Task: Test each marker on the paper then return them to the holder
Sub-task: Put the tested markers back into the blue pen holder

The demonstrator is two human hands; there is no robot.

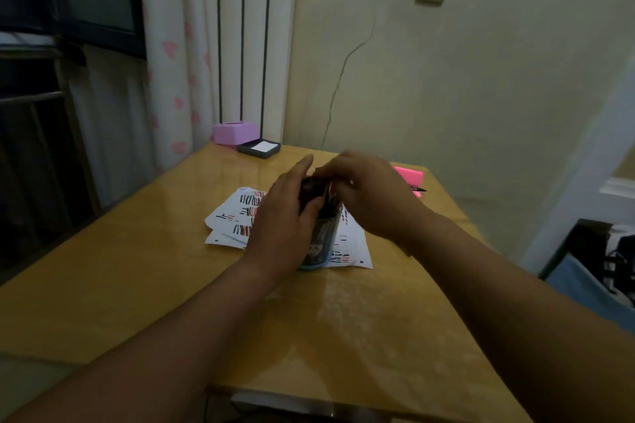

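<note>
— Where does everything sit?

— Around the middle of the bench (137, 285). There are sheets of paper (230, 216) striped with black and red test strokes. The holder (319, 244) stands upright on top of them, over the right-hand sheet.

— And the hands?

— The left hand (285, 216) wraps the holder's upper wall, with the thumb curled across the front. One of its fingers (304, 166) stretches up past the rim. The right hand (371, 199) arches over the mouth, its fingers (330, 170) bent down onto the dark markers (311, 187). It is blurred, so I cannot tell whether they pinch one or only touch.

— How would you do this step well?

— I judge a marker is being picked out or dropped in. Brace the holder firmly so it neither tips nor drags the paper. Take one marker by its top end and move it straight along the holder's axis.

— Anything left out?

— One black marker (417, 188) lies on a pink pad (410, 177) by the far right edge.
</note>
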